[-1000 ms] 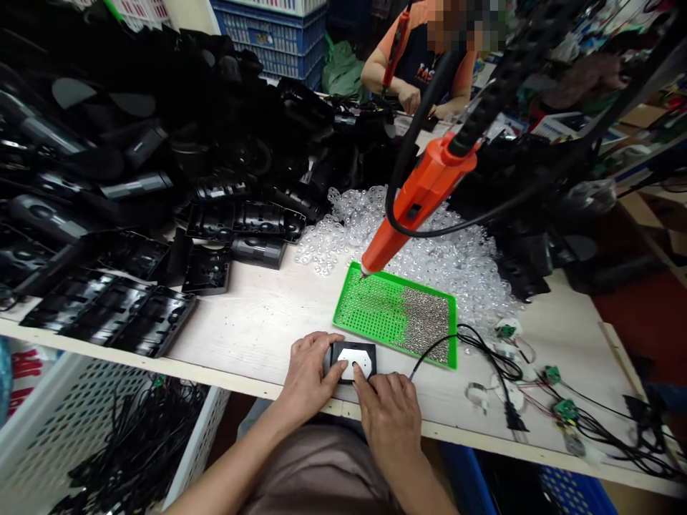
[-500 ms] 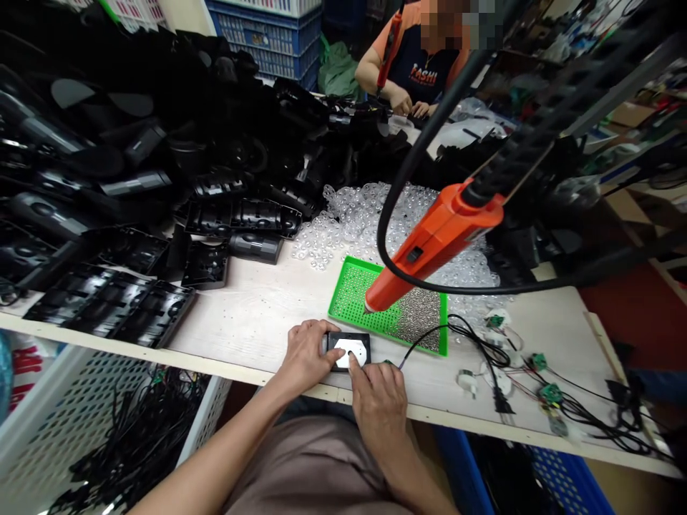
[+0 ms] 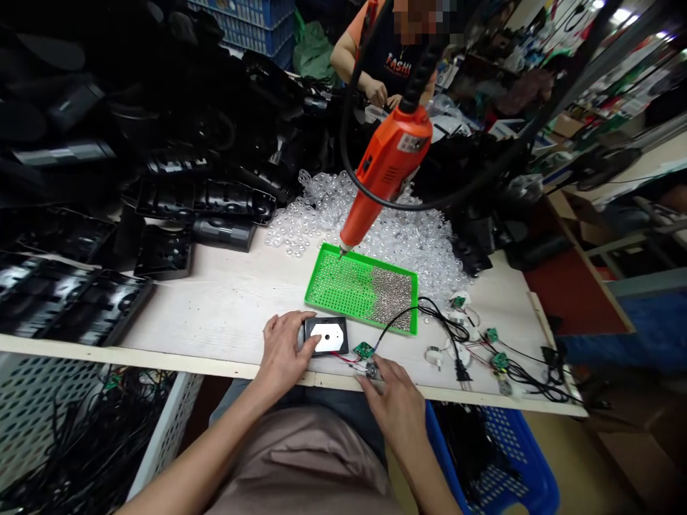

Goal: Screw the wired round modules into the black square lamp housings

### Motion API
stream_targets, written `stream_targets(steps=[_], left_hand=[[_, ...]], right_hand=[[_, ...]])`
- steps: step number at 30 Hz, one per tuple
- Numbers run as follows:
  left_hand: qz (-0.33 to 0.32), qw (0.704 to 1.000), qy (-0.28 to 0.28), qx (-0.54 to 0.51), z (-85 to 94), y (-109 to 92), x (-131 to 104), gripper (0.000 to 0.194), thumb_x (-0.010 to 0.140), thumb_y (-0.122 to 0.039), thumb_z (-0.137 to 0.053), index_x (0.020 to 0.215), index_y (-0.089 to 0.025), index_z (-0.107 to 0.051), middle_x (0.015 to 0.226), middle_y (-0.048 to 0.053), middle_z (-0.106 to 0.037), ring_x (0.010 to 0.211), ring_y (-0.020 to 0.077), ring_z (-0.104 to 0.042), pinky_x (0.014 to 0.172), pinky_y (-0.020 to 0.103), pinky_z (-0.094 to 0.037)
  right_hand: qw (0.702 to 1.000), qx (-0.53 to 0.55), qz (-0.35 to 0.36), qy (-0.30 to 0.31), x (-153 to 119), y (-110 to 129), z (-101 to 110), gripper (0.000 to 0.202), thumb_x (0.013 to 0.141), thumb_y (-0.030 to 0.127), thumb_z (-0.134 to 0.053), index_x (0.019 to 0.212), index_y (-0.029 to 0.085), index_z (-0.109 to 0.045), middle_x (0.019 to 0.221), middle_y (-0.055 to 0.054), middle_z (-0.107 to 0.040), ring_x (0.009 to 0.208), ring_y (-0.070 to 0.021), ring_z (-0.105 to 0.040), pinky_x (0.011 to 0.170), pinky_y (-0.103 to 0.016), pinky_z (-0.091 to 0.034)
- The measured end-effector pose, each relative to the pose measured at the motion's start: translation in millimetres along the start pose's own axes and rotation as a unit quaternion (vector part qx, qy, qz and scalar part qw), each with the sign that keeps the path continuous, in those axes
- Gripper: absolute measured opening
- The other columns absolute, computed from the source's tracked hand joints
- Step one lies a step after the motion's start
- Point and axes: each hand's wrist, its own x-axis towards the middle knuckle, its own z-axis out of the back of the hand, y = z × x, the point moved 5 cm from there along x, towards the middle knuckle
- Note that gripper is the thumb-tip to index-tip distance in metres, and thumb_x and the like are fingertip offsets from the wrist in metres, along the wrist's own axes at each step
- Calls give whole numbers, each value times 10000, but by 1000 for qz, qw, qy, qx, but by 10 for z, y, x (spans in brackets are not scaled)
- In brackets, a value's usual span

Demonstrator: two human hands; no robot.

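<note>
The pale bench (image 3: 230,293) has a light strip along its front edge. Black shells (image 3: 166,250) lie at its left; a heap of clear plastic pieces (image 3: 429,250) sits behind a green tray (image 3: 335,290). Near the front lie a black box (image 3: 327,336) and a small circuit board (image 3: 363,350); rightward, a plug (image 3: 462,373) and more boards (image 3: 500,361).

head-worn view, facing forward, tilted down

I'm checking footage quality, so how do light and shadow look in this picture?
Head view, upper left: the black pile sinks into deep shadow; head view, top right: the lamps glare; head view, lower middle: the white plate is bright, clearly outlined.
</note>
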Motion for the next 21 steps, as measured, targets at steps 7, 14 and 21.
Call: stream_targets(steps=[7, 14, 21], left_hand=[[-11, 1000, 5, 12, 8, -45, -26, 344, 888, -324, -518, 1221, -241, -521, 1216, 69, -626, 1187, 252, -517, 1084, 510, -228], [-25, 999, 1, 39, 13, -114, -70, 432, 922, -263, -470, 1349, -201, -452, 1233, 99, -623, 1210, 256, -502, 1081, 508, -246], [-51, 995, -13, 81, -11, -172, -120, 459, 940, -183, -392, 1399, -158, -398, 1261, 124, -606, 1219, 260, -483, 1088, 518, -242]], right_hand=[[987, -67, 87, -120, 103, 236, 448, 302, 949, 327, -484, 1133, 125, -612, 849, -105, -690, 746, -211, -624, 718, -328, -468], [966, 38, 254, 34, 720, 543, 179, 248, 944, 216, -473, 1163, 183, -585, 896, -63, -651, 855, -192, -605, 745, -303, -494], [901, -149, 398, 93, 848, 873, 276, 287, 810, -5, -543, 1016, 193, -571, 837, -40, -602, 855, -207, -561, 717, -311, -433]])
